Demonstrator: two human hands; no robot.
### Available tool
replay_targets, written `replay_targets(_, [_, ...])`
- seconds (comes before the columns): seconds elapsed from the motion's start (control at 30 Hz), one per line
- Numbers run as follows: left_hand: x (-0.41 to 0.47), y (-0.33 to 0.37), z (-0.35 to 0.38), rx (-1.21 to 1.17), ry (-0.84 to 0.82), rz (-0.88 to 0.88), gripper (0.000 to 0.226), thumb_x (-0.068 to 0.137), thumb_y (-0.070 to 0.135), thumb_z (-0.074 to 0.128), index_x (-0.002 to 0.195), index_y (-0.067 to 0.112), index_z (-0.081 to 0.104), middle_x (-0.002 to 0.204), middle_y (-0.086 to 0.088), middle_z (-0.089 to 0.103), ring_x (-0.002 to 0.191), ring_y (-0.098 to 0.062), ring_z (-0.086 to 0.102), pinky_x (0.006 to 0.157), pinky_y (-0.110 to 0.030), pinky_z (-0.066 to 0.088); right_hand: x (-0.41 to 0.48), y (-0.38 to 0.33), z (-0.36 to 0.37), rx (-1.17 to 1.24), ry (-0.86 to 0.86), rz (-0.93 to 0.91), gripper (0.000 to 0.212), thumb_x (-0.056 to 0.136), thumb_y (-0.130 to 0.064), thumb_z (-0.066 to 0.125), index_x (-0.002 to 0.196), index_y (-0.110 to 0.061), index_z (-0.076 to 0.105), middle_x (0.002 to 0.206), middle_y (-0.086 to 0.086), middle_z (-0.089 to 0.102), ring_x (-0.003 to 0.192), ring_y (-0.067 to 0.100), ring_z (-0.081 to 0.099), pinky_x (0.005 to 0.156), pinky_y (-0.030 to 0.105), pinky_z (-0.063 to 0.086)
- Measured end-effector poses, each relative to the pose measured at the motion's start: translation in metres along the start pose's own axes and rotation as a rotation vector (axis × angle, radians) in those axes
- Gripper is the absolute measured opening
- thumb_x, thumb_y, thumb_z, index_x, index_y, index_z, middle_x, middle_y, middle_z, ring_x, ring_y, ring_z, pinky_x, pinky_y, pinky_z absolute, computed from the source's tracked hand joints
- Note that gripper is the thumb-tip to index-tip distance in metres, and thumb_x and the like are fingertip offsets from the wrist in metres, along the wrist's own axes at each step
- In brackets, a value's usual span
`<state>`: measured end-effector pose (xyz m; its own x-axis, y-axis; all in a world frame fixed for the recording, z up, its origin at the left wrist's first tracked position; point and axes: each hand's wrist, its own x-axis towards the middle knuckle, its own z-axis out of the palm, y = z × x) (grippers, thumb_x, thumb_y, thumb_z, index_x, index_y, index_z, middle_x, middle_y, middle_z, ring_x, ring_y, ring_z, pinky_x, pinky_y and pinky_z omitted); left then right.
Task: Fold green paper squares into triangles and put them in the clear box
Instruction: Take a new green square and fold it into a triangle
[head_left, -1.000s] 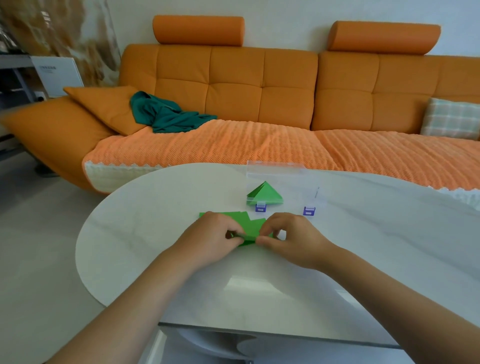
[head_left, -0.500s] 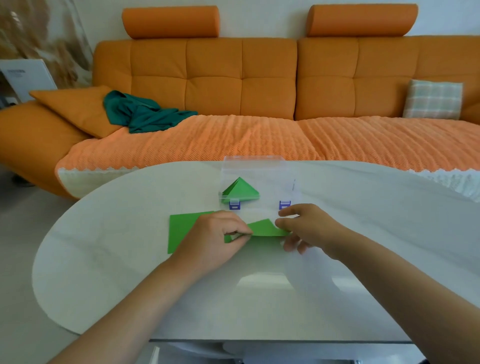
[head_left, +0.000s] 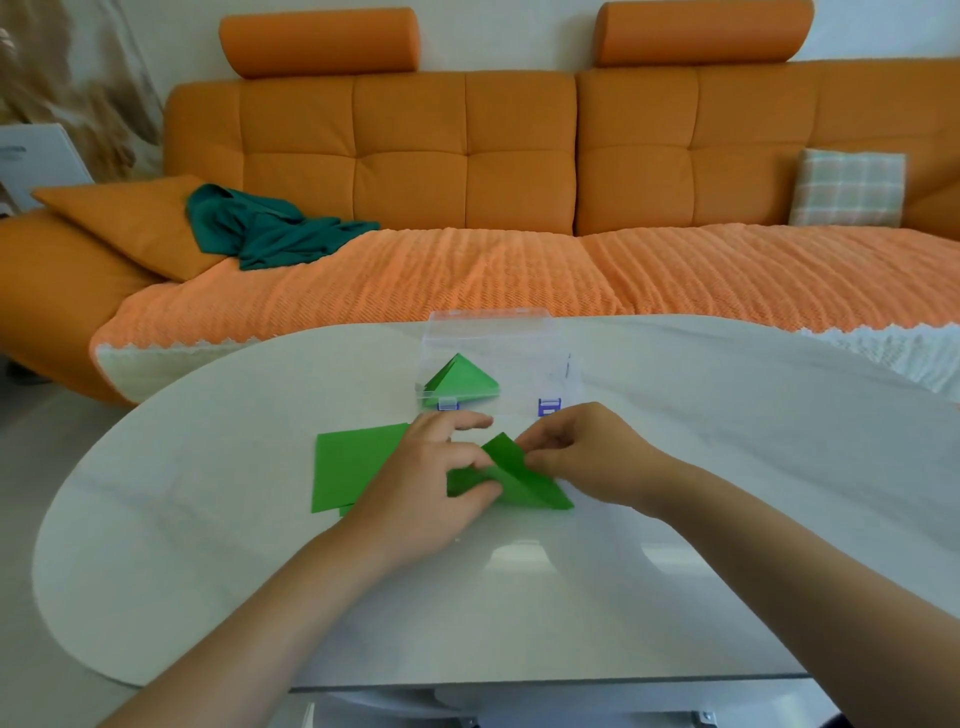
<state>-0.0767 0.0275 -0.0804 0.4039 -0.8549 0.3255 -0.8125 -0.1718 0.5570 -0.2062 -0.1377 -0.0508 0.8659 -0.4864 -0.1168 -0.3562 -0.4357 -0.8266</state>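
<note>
Two grips close on one half-folded paper: our left grip pinches its left corner and covers it, while our right grip pinches the raised flap. Our left grip also hides the right edge of the flat squares beside it. All lie on a pale oval worktop before an orange sofa. Behind the grips, the clear box holds a folded triangle.

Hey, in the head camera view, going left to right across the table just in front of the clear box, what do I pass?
In order: flat green paper squares → left hand → half-folded green paper → right hand.
</note>
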Motion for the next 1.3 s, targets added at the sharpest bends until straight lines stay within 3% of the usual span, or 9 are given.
replay_targets(0.1, [0.004, 0.005, -0.001, -0.138, -0.018, -0.104, 0.016, 0.085, 0.026, 0.073, 0.072, 0.034, 0.067, 0.122, 0.027, 0.061, 0.117, 0.008, 0.05, 0.098, -0.011, 0.033, -0.001, -0.001, 0.003, -0.008, 0.042, -0.05, 0.018, 0.089, -0.017, 0.067, 0.085, -0.032, 0.077, 0.081, -0.012, 0.075, 0.077, 0.002, 0.067, 0.071, 0.018, 0.054])
replay_targets(0.23, [0.009, 0.009, -0.001, -0.361, 0.03, -0.247, 0.007, 0.087, 0.019, 0.071, 0.083, 0.024, 0.074, 0.086, 0.011, 0.074, 0.083, -0.011, 0.07, 0.08, -0.034, 0.055, -0.003, -0.004, 0.005, 0.058, 0.05, -0.053, 0.02, 0.091, -0.018, 0.062, 0.084, -0.027, 0.078, 0.08, -0.009, 0.075, 0.072, 0.004, 0.064, 0.072, 0.025, 0.054])
replay_targets(0.37, [0.013, 0.009, 0.001, -0.444, 0.095, -0.288, 0.009, 0.085, 0.014, 0.074, 0.088, 0.022, 0.073, 0.085, 0.0, 0.074, 0.079, -0.019, 0.068, 0.076, -0.035, 0.053, -0.005, -0.007, 0.004, 0.139, 0.054, -0.021, 0.022, 0.091, -0.035, 0.066, 0.074, -0.024, 0.077, 0.066, -0.011, 0.067, 0.061, 0.003, 0.055, 0.059, 0.016, 0.043])
replay_targets(0.5, [0.014, 0.009, 0.006, -0.506, 0.13, -0.289, 0.032, 0.082, 0.007, 0.075, 0.1, 0.031, 0.065, 0.08, 0.004, 0.071, 0.07, -0.009, 0.063, 0.074, -0.027, 0.051, -0.004, -0.005, 0.006, 0.129, 0.068, -0.027, 0.003, 0.084, -0.021, 0.076, 0.082, -0.022, 0.078, 0.078, -0.003, 0.076, 0.069, 0.004, 0.065, 0.072, 0.024, 0.054])
replay_targets(0.6, [0.014, 0.009, 0.007, -0.504, 0.126, -0.299, 0.035, 0.086, 0.011, 0.073, 0.109, 0.035, 0.063, 0.083, 0.009, 0.073, 0.072, -0.006, 0.063, 0.075, -0.022, 0.05, -0.002, -0.004, 0.006, 0.151, 0.079, -0.018, 0.008, 0.084, -0.015, 0.076, 0.081, -0.023, 0.076, 0.079, -0.001, 0.076, 0.069, 0.006, 0.066, 0.075, 0.026, 0.055])
replay_targets(0.77, [0.014, 0.008, 0.007, -0.451, 0.184, -0.336, 0.024, 0.086, 0.017, 0.074, 0.093, 0.04, 0.07, 0.087, 0.012, 0.076, 0.081, 0.001, 0.069, 0.078, -0.017, 0.051, 0.0, -0.004, 0.008, 0.169, 0.093, -0.008, 0.008, 0.086, -0.015, 0.074, 0.084, -0.022, 0.077, 0.082, 0.0, 0.077, 0.071, 0.006, 0.067, 0.072, 0.021, 0.055])
replay_targets(0.87, [0.013, 0.009, 0.008, -0.449, 0.209, -0.34, 0.018, 0.086, 0.019, 0.075, 0.097, 0.033, 0.075, 0.088, 0.013, 0.076, 0.083, 0.001, 0.07, 0.082, -0.019, 0.053, 0.0, -0.004, 0.01, 0.157, 0.112, -0.008, 0.006, 0.087, -0.021, 0.073, 0.085, -0.022, 0.078, 0.081, -0.001, 0.076, 0.065, 0.001, 0.063, 0.063, 0.014, 0.051])
replay_targets(1.13, [0.01, 0.012, 0.011, -0.333, 0.254, -0.266, 0.024, 0.09, 0.018, 0.071, 0.112, 0.027, 0.074, 0.1, 0.023, 0.071, 0.091, 0.018, 0.061, 0.08, -0.001, 0.042, 0.0, -0.003, 0.013, 0.136, 0.144, -0.014, 0.008, 0.087, -0.021, 0.072, 0.084, -0.025, 0.078, 0.078, -0.004, 0.075, 0.066, 0.002, 0.063, 0.063, 0.018, 0.052])
replay_targets(1.3, [0.01, 0.013, 0.013, -0.311, 0.254, -0.264, 0.026, 0.091, 0.019, 0.069, 0.116, 0.026, 0.072, 0.092, 0.03, 0.067, 0.09, 0.006, 0.065, 0.077, -0.004, 0.045, 0.0, -0.002, 0.015, 0.156, 0.177, -0.059, 0.012, 0.088, -0.019, 0.072, 0.089, -0.028, 0.079, 0.079, -0.009, 0.076, 0.072, 0.004, 0.068, 0.069, 0.018, 0.054])
